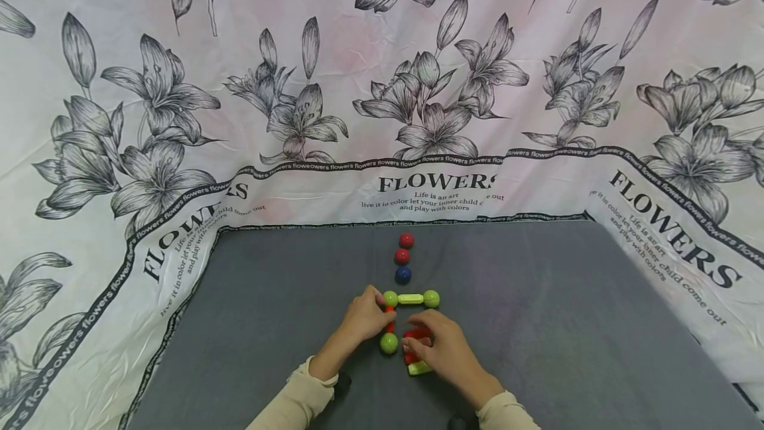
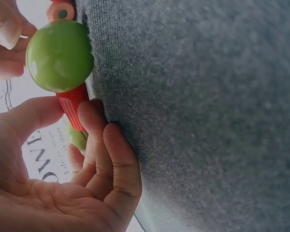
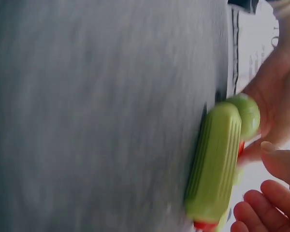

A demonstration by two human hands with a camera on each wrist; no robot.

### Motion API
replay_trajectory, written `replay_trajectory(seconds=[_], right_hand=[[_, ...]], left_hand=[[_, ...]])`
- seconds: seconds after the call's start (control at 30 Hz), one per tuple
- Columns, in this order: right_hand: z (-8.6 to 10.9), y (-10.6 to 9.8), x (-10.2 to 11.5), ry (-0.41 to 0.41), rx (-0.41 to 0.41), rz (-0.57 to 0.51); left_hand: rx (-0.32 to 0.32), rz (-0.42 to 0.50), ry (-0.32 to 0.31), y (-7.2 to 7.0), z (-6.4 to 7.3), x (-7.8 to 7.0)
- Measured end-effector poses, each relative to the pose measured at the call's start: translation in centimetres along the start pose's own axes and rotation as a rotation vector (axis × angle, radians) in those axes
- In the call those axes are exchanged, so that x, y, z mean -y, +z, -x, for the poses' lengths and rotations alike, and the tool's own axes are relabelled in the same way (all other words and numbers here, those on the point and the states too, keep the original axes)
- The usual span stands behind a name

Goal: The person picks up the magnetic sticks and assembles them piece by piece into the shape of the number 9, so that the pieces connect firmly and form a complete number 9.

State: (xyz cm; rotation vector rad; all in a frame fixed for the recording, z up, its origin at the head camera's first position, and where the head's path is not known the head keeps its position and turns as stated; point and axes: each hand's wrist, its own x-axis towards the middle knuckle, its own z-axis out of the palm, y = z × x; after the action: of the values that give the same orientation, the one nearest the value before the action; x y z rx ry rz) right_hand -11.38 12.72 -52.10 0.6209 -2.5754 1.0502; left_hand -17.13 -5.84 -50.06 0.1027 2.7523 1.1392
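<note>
In the head view my left hand (image 1: 364, 316) pinches a red magnetic rod (image 1: 390, 326), thumb on one side and fingers on the other. That rod runs between an upper green ball (image 1: 390, 298) and a lower green ball (image 1: 388, 343). From the upper ball a light green rod (image 1: 410, 298) extends right to another green ball (image 1: 431, 298). My right hand (image 1: 447, 349) hovers over several red rods (image 1: 410, 356), its fingers loosely bent with nothing between them. Just below lies a loose light green rod (image 1: 419, 368), seen large in the right wrist view.
Beyond the frame of rods, a blue ball (image 1: 402, 275) and two red balls, the nearer red ball (image 1: 402, 256) and the farther red ball (image 1: 406, 240), form a line. Flower-printed cloth (image 1: 436, 191) rises behind the grey tabletop (image 1: 286, 284).
</note>
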Motion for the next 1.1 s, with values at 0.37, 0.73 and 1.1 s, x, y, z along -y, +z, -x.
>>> replay_trajectory(seconds=[0.37,0.73,1.1], right_hand=[[-0.8,-1.1,-1.9,0.075,0.033,0.038],[-1.1,-1.4,-2.7,0.066,0.143,0.036],[-1.3,-1.4,-2.6,0.048,0.21,0.029]], left_hand=[[-0.025,0.004,-0.019,0.1,-0.4,0.3],[-0.017,0.04,-0.002,0.0,-0.3,0.6],[0.027,0.056,0.041,-0.6,1.0,1.3]])
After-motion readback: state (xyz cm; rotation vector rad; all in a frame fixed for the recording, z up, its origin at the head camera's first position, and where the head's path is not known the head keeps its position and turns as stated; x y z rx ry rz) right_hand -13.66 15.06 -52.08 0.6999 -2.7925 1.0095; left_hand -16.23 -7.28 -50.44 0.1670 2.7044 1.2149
